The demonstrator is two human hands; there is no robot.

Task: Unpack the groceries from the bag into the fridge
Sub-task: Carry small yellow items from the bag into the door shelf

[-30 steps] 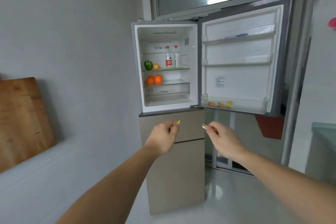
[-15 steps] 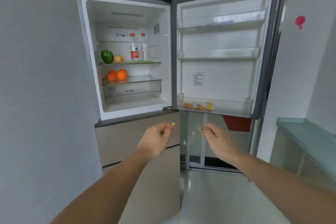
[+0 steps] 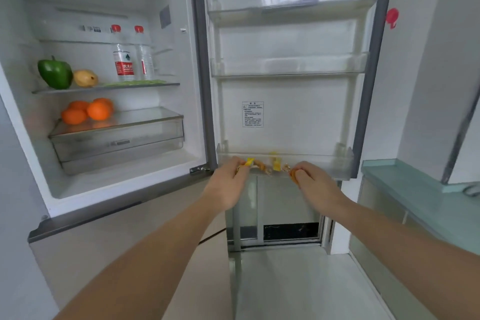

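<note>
Leftmost, inside the open fridge [image 3: 181, 60], a green pepper [image 3: 55, 73] and a yellowish fruit [image 3: 85, 78] sit on the glass shelf [image 3: 166, 84], with two clear water bottles [image 3: 124, 60] upright behind them; the red-and-white label carries Chinese characters too blurred to read. Below, the oranges [image 3: 88, 111] rest on the lid of the crisper drawer [image 3: 117, 138], probably kept low and together as fruit. Further right, the left hand [image 3: 227, 187] has its grip pinched on a small yellow-wrapped sweet [image 3: 248, 163] at the front edge of the lowest door bin [image 3: 337, 166], where a few similar wrapped sweets [image 3: 272, 165] already lie, so small loose items seem to be gathered there where they cannot roll off. A printed sticker [image 3: 252, 114] on the door is illegible. The right hand [image 3: 318, 186] pinches an orange-wrapped sweet [image 3: 293, 173] at the same rim, apparently about to drop it in. The grocery bag is out of view.
</note>
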